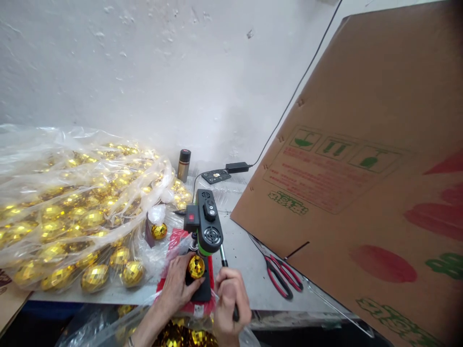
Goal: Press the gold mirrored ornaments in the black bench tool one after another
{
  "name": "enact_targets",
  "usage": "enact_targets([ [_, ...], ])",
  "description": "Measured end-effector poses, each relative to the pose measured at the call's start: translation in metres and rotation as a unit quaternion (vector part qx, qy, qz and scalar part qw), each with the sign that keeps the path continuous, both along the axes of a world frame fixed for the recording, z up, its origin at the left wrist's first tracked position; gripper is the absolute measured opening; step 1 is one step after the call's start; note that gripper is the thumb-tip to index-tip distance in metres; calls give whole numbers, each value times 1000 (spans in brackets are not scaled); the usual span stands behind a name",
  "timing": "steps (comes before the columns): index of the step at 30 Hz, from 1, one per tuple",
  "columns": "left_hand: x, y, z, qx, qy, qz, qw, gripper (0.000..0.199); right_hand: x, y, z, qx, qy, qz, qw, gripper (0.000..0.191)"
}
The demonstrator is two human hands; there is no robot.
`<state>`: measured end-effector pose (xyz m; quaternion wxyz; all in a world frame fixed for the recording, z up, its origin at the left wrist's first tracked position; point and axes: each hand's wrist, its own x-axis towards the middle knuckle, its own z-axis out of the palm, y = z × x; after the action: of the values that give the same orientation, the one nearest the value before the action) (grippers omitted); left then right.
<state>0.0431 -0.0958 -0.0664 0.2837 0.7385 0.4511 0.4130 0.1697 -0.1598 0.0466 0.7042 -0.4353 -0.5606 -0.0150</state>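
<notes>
A gold mirrored ball point(196, 267) sits under the head of a small black and green bench press point(209, 217). My left hand point(179, 282) holds the ball from the left, with fingers behind it and the thumb along its front. On the right, my right hand point(231, 299) is wrapped round the black-ended lever point(224, 257) of the press. The press base point(200, 293) rests on red sheeting. Whatever part of the press meets the ball is hidden beneath the head.
A large clear plastic bag point(83, 202) of gold balls fills the left side. More gold balls point(177, 335) lie in plastic below the table edge. Red-handled scissors point(282, 274) lie beside a big cardboard box point(354, 159). A spray can point(184, 165) and a power adapter point(237, 167) are near the wall.
</notes>
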Motion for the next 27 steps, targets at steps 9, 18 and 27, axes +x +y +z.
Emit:
enact_targets([
  [9,-38,-44,-8,113,68,-27,991,79,1,-2,59,-58,11,33,998,33],
  [18,-70,74,69,-14,366,199,909,39,-3,-6,28,-41,-1,36,998,32],
  [27,-51,102,65,-48,350,79,932,46,-4,-4,27,-25,-18,27,999,34],
])
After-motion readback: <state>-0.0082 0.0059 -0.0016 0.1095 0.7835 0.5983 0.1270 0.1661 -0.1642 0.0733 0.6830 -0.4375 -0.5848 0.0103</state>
